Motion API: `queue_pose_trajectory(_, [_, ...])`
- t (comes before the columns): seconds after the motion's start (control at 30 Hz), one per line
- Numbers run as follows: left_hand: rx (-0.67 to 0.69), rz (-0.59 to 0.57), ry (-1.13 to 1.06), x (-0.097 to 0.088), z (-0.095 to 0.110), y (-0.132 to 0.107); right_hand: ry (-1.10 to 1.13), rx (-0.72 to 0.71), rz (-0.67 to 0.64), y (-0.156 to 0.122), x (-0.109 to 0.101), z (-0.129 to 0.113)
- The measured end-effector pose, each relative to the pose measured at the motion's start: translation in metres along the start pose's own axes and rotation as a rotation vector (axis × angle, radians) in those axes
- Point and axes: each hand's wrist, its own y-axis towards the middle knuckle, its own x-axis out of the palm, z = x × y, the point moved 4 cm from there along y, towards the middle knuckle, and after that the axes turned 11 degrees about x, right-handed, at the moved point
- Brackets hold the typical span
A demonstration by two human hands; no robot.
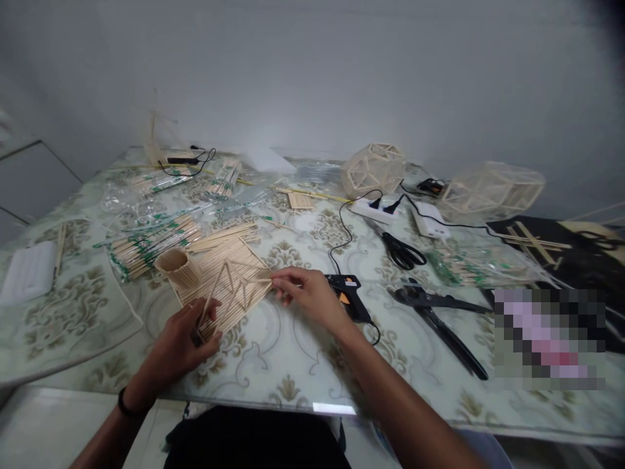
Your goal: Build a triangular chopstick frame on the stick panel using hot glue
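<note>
Low over the table, my left hand (183, 339) grips the near-left corner of a small frame of wooden sticks (213, 298), its fingers and thumb closed around it. The thumb and fingers of my right hand (307, 296) pinch the end of a thin wooden stick (258, 280) at the frame's right side; whether that stick is joined to the frame I cannot tell. Beneath the frame lies a flat panel of sticks set side by side (239, 251). A round cup made of sticks (180, 267) stands upright on the panel's left part.
Right of my right hand lies a glue gun (349, 296) with a black cord. Farther right are black scissors (403, 251) and long-handled cutters (439, 319). Bagged stick bundles (151, 247) lie at left. Two stick polyhedrons (374, 169) and a power strip (374, 212) stand behind.
</note>
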Motion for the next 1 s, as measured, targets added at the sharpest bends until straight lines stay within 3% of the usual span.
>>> queue_pose_trajectory(0.27, [0.011, 0.002, 0.006, 0.002, -0.003, -0.002, 0.107, 0.043, 0.138, -0.001, -0.004, 0.015])
queue_pose_trajectory(0.57, [0.078, -0.018, 0.056, 0.003, -0.008, -0.003, 0.216, 0.127, 0.168, 0.009, 0.0, 0.034])
queue_pose_trajectory(0.87, [0.096, 0.01, 0.042, 0.003, -0.003, 0.001, 0.242, 0.075, 0.13, -0.007, 0.008, 0.016])
queue_pose_trajectory(1.0, [0.014, 0.055, -0.03, -0.004, -0.004, -0.002, 0.201, 0.02, 0.148, -0.012, 0.011, 0.007])
